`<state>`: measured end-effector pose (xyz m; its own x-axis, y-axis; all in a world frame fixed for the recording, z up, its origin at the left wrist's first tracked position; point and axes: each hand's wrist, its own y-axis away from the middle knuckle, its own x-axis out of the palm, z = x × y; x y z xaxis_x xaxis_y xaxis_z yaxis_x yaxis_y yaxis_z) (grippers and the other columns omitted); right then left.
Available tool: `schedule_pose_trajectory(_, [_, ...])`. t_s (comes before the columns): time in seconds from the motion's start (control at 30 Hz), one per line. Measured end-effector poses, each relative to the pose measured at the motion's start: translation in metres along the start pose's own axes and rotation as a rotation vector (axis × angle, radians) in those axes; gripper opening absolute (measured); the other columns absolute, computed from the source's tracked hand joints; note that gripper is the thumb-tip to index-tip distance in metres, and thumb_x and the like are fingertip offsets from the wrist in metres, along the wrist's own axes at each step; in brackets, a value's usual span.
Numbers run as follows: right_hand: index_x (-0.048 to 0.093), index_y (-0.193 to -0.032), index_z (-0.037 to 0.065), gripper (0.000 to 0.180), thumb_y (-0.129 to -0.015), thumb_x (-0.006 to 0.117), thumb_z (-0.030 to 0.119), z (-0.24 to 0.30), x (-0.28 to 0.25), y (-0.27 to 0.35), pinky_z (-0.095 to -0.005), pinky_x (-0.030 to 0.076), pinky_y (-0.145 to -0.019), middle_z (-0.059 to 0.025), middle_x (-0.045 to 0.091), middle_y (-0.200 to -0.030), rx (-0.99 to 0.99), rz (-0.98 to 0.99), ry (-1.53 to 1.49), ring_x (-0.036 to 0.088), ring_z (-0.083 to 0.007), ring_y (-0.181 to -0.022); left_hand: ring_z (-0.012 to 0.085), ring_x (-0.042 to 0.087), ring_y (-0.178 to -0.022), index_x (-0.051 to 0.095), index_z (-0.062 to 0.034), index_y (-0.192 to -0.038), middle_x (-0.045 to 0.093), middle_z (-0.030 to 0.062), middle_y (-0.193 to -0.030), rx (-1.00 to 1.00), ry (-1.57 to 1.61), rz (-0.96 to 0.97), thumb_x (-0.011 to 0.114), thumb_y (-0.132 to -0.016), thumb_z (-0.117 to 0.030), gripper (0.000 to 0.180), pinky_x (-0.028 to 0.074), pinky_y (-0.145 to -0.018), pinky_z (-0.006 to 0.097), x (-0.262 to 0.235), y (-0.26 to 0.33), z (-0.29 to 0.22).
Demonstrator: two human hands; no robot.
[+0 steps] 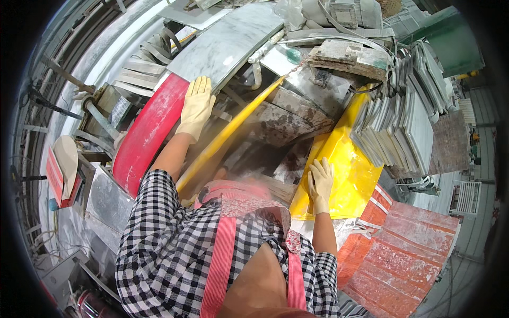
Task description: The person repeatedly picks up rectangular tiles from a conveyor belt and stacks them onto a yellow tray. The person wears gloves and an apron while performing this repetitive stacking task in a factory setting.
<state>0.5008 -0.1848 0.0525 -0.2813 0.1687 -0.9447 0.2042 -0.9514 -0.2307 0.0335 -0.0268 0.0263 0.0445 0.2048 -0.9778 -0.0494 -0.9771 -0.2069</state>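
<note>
Left hand (pixel 196 106), gloved, lies flat and open on the red guard's (pixel 146 135) top edge, beside the marble slab (pixel 225 45). Right hand (pixel 320 183), gloved, fingers spread, rests open on the yellow sheet (pixel 350 169) near stacked tiles (pixel 397 124).

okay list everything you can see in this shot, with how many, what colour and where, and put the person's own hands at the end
red curved guard: one, red, left of centre, under the left hand
yellow bar: one, yellow, slanting through the centre
yellow sheet: one, yellow, right of centre, under the right hand
grey stone slab: one, grey-white, top centre
stacked tiles: one stack, grey-white, upper right, on edge
red dusty mats: several, red-orange, lower right
left hand: one, pale glove, flat on the guard
right hand: one, pale glove, flat on the sheet
</note>
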Motion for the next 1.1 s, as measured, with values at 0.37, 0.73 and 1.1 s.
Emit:
schedule_pose_trajectory(0.37, [0.076,-0.111,0.007,0.022,-0.092,0.069,0.015,0.0019,-0.0003,0.0015,-0.0574,0.031,-0.122,-0.0124,0.070,-0.131,-0.011,0.001,-0.007,0.051,-0.0403,-0.140,0.0318,0.038,-0.152,0.042,0.0013,-0.155,0.046,0.0201,-0.159,-0.014,0.014,-0.007,0.058,-0.101,-0.030,0.064,0.025,-0.128,0.044,-0.0009,0.0032,0.0020])
schedule_pose_trajectory(0.73, [0.077,-0.109,0.006,0.021,-0.092,0.069,0.014,-0.0008,-0.0040,-0.0055,-0.0565,0.031,-0.122,-0.0125,0.071,-0.130,-0.009,0.018,0.010,0.052,-0.0400,-0.139,0.0314,0.039,-0.151,0.043,0.0014,-0.154,0.047,0.0199,-0.159,0.001,0.011,-0.007,0.059,-0.101,-0.029,0.063,0.025,-0.128,0.043,-0.0003,-0.0036,-0.0033])
schedule_pose_trajectory(1.1, [0.076,-0.110,0.008,0.022,-0.091,0.069,0.017,0.0044,-0.0050,-0.0017,-0.0570,0.032,-0.122,-0.0109,0.071,-0.129,0.009,0.012,-0.023,0.053,-0.0385,-0.138,0.0346,0.039,-0.150,0.044,0.0038,-0.153,0.048,0.0226,-0.157,0.020,0.088,-0.059,0.059,-0.101,-0.028,0.063,0.024,-0.128,0.046,-0.0015,0.0006,0.0033])
